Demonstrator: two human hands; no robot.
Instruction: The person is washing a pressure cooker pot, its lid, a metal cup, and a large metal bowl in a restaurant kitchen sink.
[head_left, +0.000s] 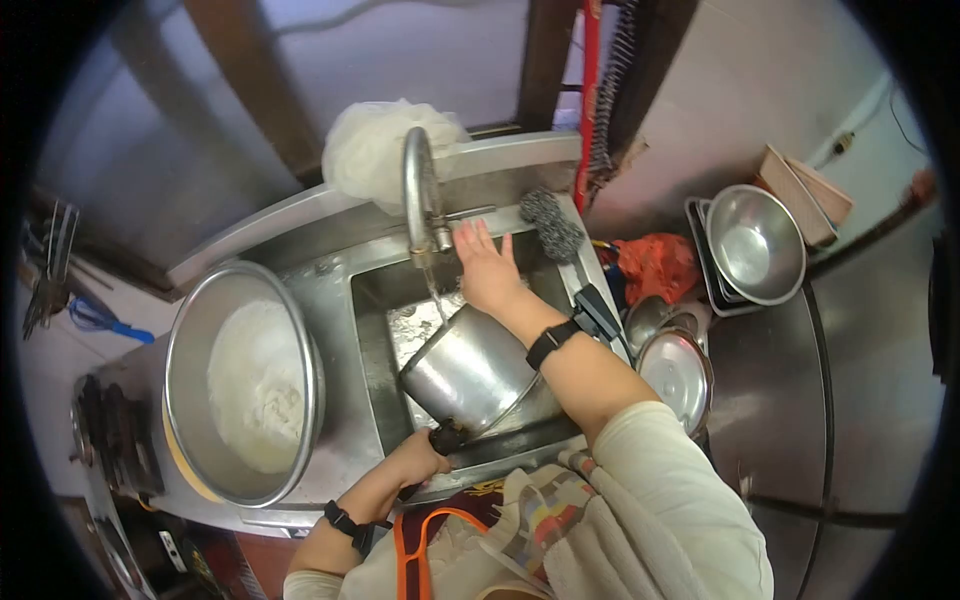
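Observation:
A metal pot [475, 368] lies tilted in the steel sink [367, 365], its side facing up. My left hand [422, 457] is closed around the pot's black handle [450, 434] at the sink's front edge. Water runs from the curved faucet [414, 190] toward the pot's far rim. Just right of the spout, my right hand [488, 270] is stretched out with its fingers apart, fingertips close to the faucet lever [470, 213]. Nothing shows in its grasp.
Left of the sink stands a large steel basin [180, 350] holding whitish, cloudy liquid. A steel-wool scourer [553, 225] sits at the back right corner, and a pale mesh puff [370, 155] behind the faucet. To the right are a steel bowl [755, 245], lids [675, 380] and a red bag [657, 265].

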